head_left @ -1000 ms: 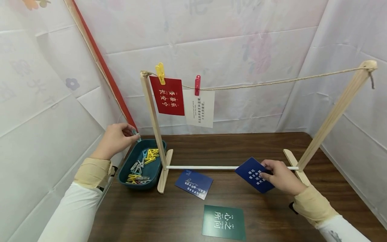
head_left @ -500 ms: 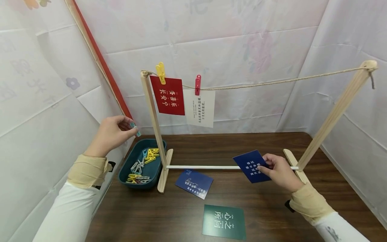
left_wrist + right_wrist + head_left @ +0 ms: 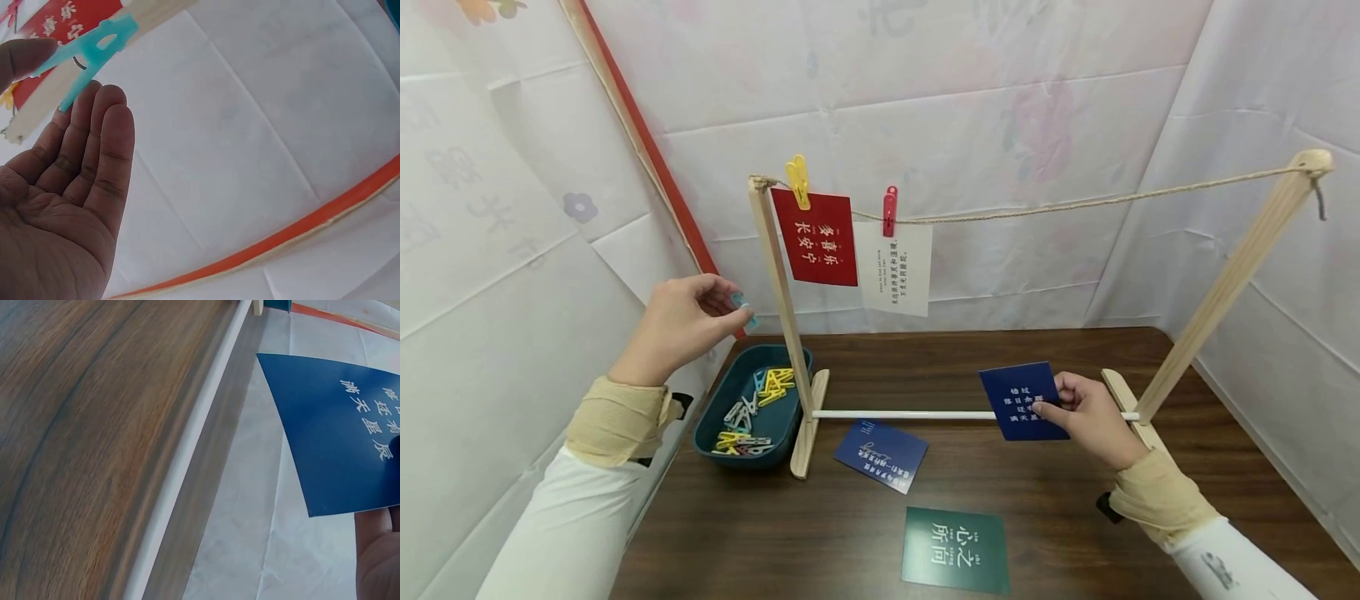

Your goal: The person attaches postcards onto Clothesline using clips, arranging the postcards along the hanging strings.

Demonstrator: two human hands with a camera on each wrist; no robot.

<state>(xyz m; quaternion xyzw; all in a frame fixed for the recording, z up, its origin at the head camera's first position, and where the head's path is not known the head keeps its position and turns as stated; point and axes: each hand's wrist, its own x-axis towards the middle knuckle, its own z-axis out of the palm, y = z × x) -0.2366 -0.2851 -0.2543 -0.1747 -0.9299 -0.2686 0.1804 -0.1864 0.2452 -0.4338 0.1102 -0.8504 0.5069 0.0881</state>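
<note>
My left hand point(image 3: 681, 329) is raised above the bin of clothespins and pinches a light-blue clothespin point(image 3: 94, 53) by its handle ends, between thumb and fingers. My right hand point(image 3: 1093, 417) holds a dark blue card point(image 3: 1018, 400) with white writing by its right edge, just in front of the white crossbar point(image 3: 910, 414). On the twine point(image 3: 1037, 215) hang a red card point(image 3: 816, 242) under a yellow clothespin point(image 3: 798, 183) and a white card point(image 3: 895, 275) under a pink clothespin point(image 3: 890, 211).
A dark green bin point(image 3: 703, 437) with several clothespins stands left of the left wooden post point(image 3: 784, 308). A second blue card point(image 3: 882, 456) and a green card point(image 3: 955, 550) lie on the wooden table point(image 3: 760, 533). The right post point(image 3: 1232, 283) holds the twine's other end.
My left hand has risen from near the bin with the light-blue clothespin. My right hand has lifted slightly and turned the blue card from tilted to nearly level.
</note>
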